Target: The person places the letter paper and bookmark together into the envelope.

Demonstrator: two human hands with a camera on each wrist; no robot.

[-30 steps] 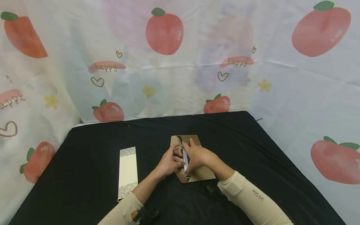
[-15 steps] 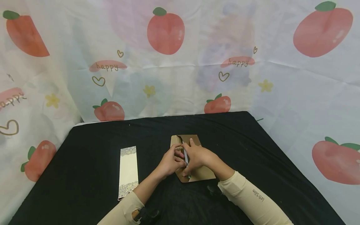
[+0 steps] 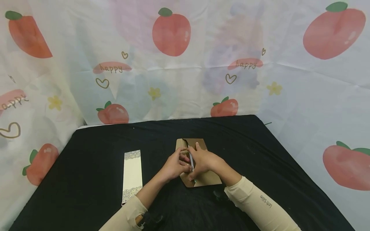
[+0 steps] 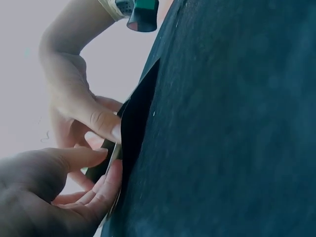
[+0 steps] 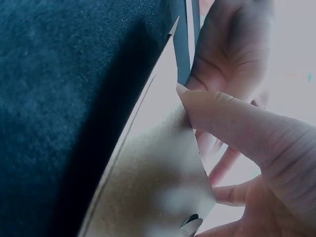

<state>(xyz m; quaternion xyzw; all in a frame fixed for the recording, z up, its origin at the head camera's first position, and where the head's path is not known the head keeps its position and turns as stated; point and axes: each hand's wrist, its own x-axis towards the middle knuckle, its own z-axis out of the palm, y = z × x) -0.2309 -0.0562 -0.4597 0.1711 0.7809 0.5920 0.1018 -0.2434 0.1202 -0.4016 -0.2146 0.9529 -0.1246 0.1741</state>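
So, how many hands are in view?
2: the left hand at the left side of the brown cardboard, the right hand over it from the right. No other hand shows.

the left arm [image 3: 151,193] and right arm [image 3: 254,199] reach forward and converge on the brown cardboard [image 3: 207,178]. the left hand [image 3: 172,165] pinches its edge from the left, fingers bent opposite the thumb; the right hand [image 3: 203,160] arches over its middle, thumb and fingertips gripping along an edge.
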